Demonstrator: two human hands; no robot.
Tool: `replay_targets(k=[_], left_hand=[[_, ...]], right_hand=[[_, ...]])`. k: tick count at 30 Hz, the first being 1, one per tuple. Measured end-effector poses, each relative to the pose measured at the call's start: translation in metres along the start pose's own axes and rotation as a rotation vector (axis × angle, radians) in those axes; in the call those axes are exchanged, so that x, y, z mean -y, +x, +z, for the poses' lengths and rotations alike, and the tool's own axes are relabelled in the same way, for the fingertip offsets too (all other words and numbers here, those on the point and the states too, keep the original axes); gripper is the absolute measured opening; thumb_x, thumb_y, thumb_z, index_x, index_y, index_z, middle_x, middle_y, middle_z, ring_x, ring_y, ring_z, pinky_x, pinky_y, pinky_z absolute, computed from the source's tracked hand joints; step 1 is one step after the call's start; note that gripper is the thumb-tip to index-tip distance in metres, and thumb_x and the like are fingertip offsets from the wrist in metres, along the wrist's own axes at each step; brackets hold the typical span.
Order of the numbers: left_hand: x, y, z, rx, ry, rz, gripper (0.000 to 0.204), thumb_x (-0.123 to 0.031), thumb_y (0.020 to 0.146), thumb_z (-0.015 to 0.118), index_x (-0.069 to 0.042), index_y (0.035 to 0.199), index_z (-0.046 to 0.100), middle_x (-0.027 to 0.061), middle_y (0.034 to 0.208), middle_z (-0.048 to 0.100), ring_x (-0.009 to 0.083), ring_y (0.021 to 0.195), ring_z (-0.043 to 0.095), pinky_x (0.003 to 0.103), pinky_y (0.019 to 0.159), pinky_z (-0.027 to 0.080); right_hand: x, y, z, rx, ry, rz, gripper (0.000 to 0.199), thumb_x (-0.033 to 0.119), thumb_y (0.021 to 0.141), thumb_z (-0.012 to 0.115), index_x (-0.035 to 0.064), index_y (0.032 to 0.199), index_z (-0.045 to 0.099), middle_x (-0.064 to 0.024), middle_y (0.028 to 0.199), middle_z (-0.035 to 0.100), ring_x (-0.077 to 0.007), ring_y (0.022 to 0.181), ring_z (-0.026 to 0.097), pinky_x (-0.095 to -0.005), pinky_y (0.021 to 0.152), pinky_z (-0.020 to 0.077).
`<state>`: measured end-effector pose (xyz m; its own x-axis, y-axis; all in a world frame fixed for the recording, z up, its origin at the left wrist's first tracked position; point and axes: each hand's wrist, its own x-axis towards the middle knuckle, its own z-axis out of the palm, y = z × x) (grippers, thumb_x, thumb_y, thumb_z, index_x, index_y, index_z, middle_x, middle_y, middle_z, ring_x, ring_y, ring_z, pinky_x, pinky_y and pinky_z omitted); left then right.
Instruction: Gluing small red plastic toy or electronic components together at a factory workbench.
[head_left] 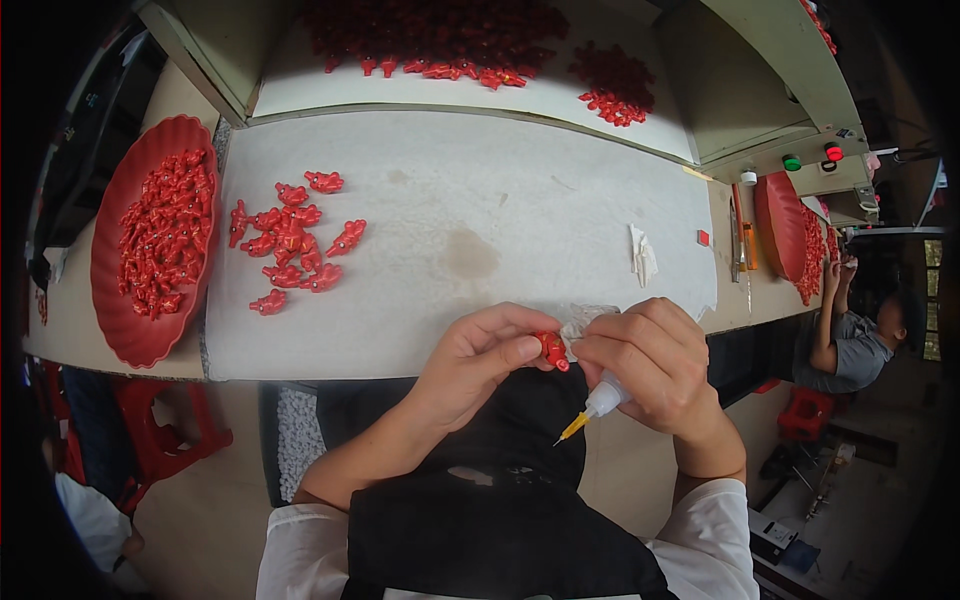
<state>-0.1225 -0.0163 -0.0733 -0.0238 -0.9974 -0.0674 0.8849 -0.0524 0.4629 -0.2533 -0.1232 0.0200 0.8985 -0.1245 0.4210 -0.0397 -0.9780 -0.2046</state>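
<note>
Between the thumb and fingers of my left hand [478,362] is a small glossy red figurine [552,350], held just past the table's near edge. My right hand [650,362] is closed around a white squeeze bottle [606,396] with a yellow needle tip pointing down and to the left. Its thumb and forefinger also pinch a crumpled white tissue [584,322], which meets the figurine's right side. Several similar red figurines [290,238] lie in a loose group on the left of the white table sheet [420,240].
At the left stands a scalloped red tray [140,338] heaped with figurines. A shelf behind holds two more piles [440,35]. Another tissue [642,256] and a small red block [703,237] lie at the right, near a second red tray [778,225]. A co-worker [860,335] sits far right.
</note>
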Motion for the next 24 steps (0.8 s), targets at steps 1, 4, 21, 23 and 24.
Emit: replay_targets(k=[1, 4, 21, 23, 24], left_hand=[[-0.0003, 0.0000, 0.0005, -0.001, -0.005, 0.000, 0.020, -0.006, 0.083, 0.050, 0.002, 0.101, 0.052, 0.0088, 0.089, 0.058, 0.0137, 0.083, 0.055, 0.025, 0.076, 0.044], [-0.0002, -0.0001, 0.0004, -0.011, -0.012, 0.000, 0.020, -0.006, 0.083, 0.050, 0.002, 0.100, 0.053, 0.0087, 0.089, 0.058, 0.0135, 0.083, 0.055, 0.025, 0.076, 0.044], [0.0065, 0.0002, -0.0034, -0.026, -0.012, -0.012, 0.015, -0.005, 0.081, 0.052, 0.000, 0.095, 0.054, 0.0094, 0.089, 0.059, 0.0140, 0.082, 0.056, 0.026, 0.077, 0.044], [0.0056, 0.0036, -0.0042, 0.022, -0.123, -0.023, 0.015, -0.005, 0.082, 0.050, 0.000, 0.096, 0.053, 0.0096, 0.090, 0.058, 0.0144, 0.083, 0.056, 0.026, 0.077, 0.044], [0.0052, 0.0037, -0.0051, 0.022, -0.137, -0.028, 0.015, -0.005, 0.083, 0.049, -0.001, 0.097, 0.053, 0.0099, 0.091, 0.057, 0.0144, 0.083, 0.056, 0.026, 0.076, 0.044]], right_hand=[[0.0001, -0.0003, 0.0007, -0.003, 0.001, 0.002, 0.018, 0.007, 0.055, 0.060, 0.0042, 0.072, 0.057, -0.0030, 0.072, 0.054, -0.0143, 0.055, 0.046, -0.0242, 0.045, 0.0354], [0.0014, 0.0002, 0.0016, -0.008, 0.008, 0.004, 0.017, 0.006, 0.056, 0.061, 0.0043, 0.072, 0.057, -0.0028, 0.072, 0.054, -0.0140, 0.055, 0.046, -0.0243, 0.046, 0.0353], [0.0015, -0.0016, -0.0007, 0.089, 0.140, 0.082, 0.019, 0.003, 0.055, 0.064, 0.0048, 0.072, 0.057, -0.0035, 0.076, 0.053, -0.0168, 0.057, 0.048, -0.0261, 0.048, 0.0374], [-0.0019, -0.0045, -0.0028, 0.051, 0.182, 0.124, 0.021, 0.001, 0.053, 0.065, 0.0044, 0.072, 0.057, -0.0045, 0.075, 0.053, -0.0178, 0.058, 0.049, -0.0259, 0.048, 0.0381], [-0.0027, -0.0070, -0.0057, 0.004, 0.175, 0.161, 0.022, 0.000, 0.054, 0.065, 0.0038, 0.073, 0.057, -0.0053, 0.075, 0.053, -0.0181, 0.059, 0.049, -0.0256, 0.049, 0.0385]])
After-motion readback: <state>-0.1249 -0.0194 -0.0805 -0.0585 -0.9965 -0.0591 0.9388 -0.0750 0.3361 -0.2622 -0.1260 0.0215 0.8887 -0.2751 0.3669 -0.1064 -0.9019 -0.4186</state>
